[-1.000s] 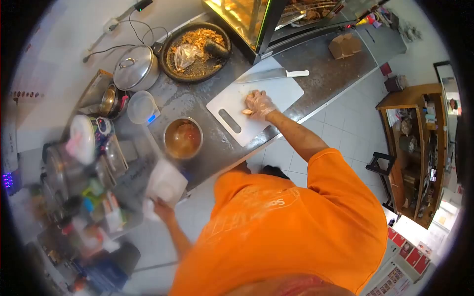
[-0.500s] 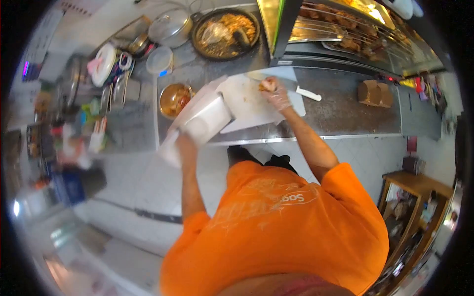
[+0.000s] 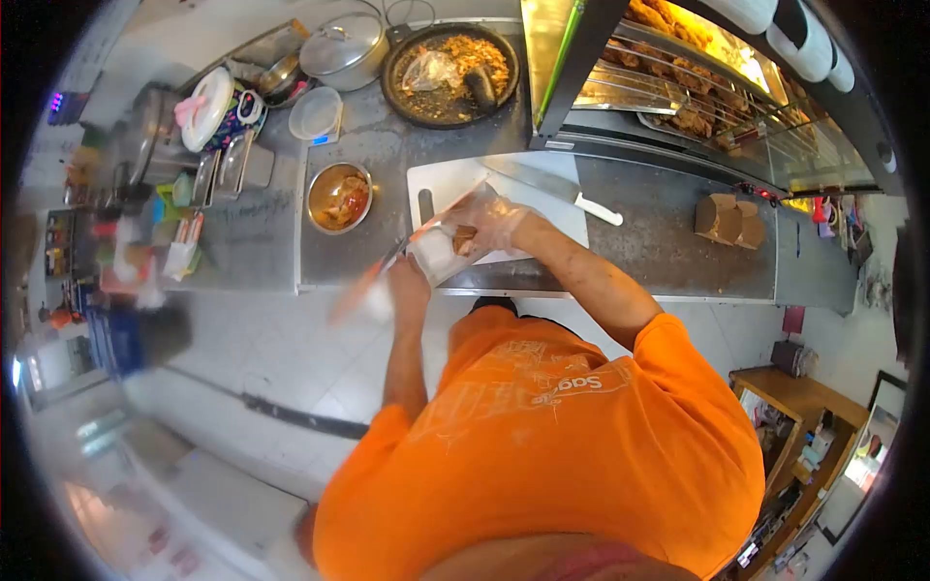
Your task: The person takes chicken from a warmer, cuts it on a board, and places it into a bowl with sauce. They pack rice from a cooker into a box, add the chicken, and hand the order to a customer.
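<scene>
An open takeaway box with a white inside is held over the near edge of the white cutting board. My left hand grips the box's left side, its lid blurred. My right hand, in a clear glove, is at the box's right side with its fingers around brownish food at the opening. A knife with a white handle lies across the board. Left of the board stands a metal bowl with food pieces in it.
Behind the board are a round black pan of chopped food, a lidded pot and a plastic tub on a scale. A heated display case rises at the back right. Brown cartons sit on the right counter.
The box has turned and come toward the board's middle in my left hand. My right hand has moved left and nearer with the food, from above the board to the box.
</scene>
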Demonstrator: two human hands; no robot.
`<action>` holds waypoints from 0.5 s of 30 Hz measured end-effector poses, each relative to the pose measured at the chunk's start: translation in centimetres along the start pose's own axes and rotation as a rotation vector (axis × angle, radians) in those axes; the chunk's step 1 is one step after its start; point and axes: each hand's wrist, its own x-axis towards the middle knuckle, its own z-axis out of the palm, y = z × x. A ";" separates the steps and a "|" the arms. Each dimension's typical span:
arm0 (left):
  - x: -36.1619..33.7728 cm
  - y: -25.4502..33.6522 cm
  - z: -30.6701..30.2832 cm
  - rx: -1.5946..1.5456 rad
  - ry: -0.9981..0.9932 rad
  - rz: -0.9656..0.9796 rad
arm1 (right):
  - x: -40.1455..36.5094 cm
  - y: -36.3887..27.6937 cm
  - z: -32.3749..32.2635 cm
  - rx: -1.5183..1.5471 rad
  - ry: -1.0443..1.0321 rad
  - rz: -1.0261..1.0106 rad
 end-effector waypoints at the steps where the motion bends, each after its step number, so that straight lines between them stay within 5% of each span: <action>1: 0.1 0.2 -0.1 0.001 -0.015 0.009 | -1.4 1.3 0.4 0.286 0.160 -0.051; 4: 0.1 2.0 -1.1 0.001 -0.071 0.004 | -8.8 3.1 -1.6 0.135 0.630 -0.156; 7: -0.3 3.9 -1.0 0.054 -0.120 0.124 | -16.8 5.3 -0.9 0.261 0.782 0.134; 9: -1.4 5.9 -0.9 0.094 -0.147 0.354 | -22.6 7.1 1.8 0.335 1.101 0.362; 15: -6.7 20.2 4.1 0.077 -0.382 0.544 | -41.7 9.3 12.1 0.238 1.249 0.789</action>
